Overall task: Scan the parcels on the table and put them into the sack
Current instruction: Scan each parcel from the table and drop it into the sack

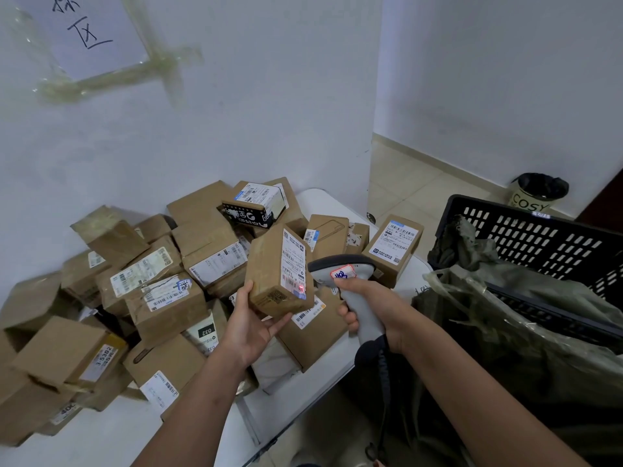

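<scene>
My left hand (251, 323) grips a small brown cardboard parcel (269, 274) from below and lifts it above the pile, its white label facing right. My right hand (374, 311) grips the handle of a grey barcode scanner (340, 267), whose head points at the label. A red scan light glows on the label's lower barcode. Several more brown parcels (161, 298) lie heaped on the white table (101, 439). The dark green sack (526, 332) hangs open at the right, beside the table.
A black slatted plastic crate (539, 237) stands behind the sack. A small bin lined with a black bag (536, 193) sits on the tiled floor by the far wall. A taped paper sign (91, 32) hangs on the white wall behind the pile.
</scene>
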